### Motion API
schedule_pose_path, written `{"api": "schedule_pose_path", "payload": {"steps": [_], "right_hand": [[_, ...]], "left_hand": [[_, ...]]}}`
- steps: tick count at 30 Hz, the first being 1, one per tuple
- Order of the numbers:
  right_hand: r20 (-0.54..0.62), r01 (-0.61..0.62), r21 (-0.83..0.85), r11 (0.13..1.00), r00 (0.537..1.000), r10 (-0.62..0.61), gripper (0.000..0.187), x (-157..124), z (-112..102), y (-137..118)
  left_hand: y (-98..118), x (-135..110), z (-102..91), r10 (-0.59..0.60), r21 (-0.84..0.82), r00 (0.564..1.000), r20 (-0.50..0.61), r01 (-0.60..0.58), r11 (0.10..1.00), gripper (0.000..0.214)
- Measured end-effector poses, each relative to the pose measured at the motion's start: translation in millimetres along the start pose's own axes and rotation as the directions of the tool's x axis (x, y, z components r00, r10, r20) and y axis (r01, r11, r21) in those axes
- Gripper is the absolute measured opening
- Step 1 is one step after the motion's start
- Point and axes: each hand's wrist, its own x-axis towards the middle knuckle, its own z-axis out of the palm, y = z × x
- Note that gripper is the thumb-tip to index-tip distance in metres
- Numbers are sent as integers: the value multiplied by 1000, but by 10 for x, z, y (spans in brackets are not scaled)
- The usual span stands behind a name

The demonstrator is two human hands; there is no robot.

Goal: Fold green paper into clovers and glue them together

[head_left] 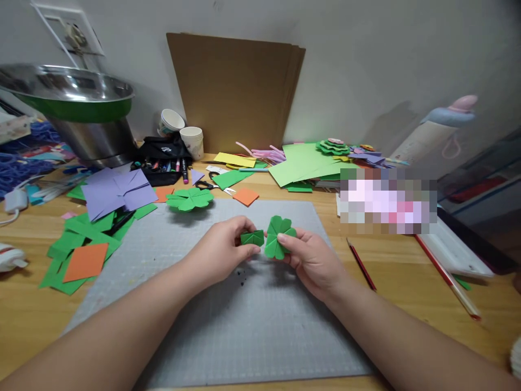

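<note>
Over the middle of the grey cutting mat (244,336), my left hand (222,250) pinches a small folded piece of green paper (253,238) between thumb and fingers. Close beside it, my right hand (313,258) holds a green paper shape with scalloped edges and crease lines (278,231), its thumb pressed on the front. The two pieces are almost side by side; whether they touch, I cannot tell. A larger green paper flower (190,200) lies at the mat's back left edge. Some tiny dark scraps (242,277) are on the mat below my hands.
Green strips, an orange square (86,262) and purple paper (118,193) lie at left. Scissors (211,184), a black pencil case (163,157) and paper cups (191,142) stand behind. Brown boards (236,92) lean on the wall. A dark red pencil (361,264) lies right of the mat.
</note>
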Motion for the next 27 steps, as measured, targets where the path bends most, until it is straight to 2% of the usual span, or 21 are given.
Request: {"api": "schedule_pose_path", "payload": {"steps": [3, 6, 9, 11, 14, 20, 23, 27], "right_hand": [[-30, 55, -167, 984, 998, -61, 18, -10, 11, 4], [-23, 127, -363, 923, 989, -146, 17, -32, 38, -17], [22, 151, -438, 886, 987, -157, 17, -42, 56, -34], [14, 120, -431, 895, 992, -126, 18, -38, 56, -27], [-26, 47, -374, 926, 998, -62, 20, -26, 49, 6], [-12, 19, -304, 952, 1000, -23, 22, -36, 75, 30], [36, 13, -254, 967, 999, -4, 20, -36, 80, 26], [-45, -19, -123, 992, 999, 14, 21, -5, 49, 30]], "left_hand": [[-35, 28, -28, 100, 62, 995, -8, -100, 993, 8], [-36, 41, -46, 234, 148, 972, -8, -231, 962, 5], [-39, 41, -28, 200, 115, 980, 16, -201, 973, 10], [-46, 43, -4, 104, -45, 994, -31, -105, 993, 18], [-59, 55, 29, -56, -296, 997, -53, 38, 955, 15], [-88, 80, 127, -7, -488, 1000, -12, 0, 873, 19], [-101, 97, 173, -49, -604, 999, 7, 43, 796, 21], [-105, 114, 155, -144, -697, 989, -38, 77, 713, 29]]}}
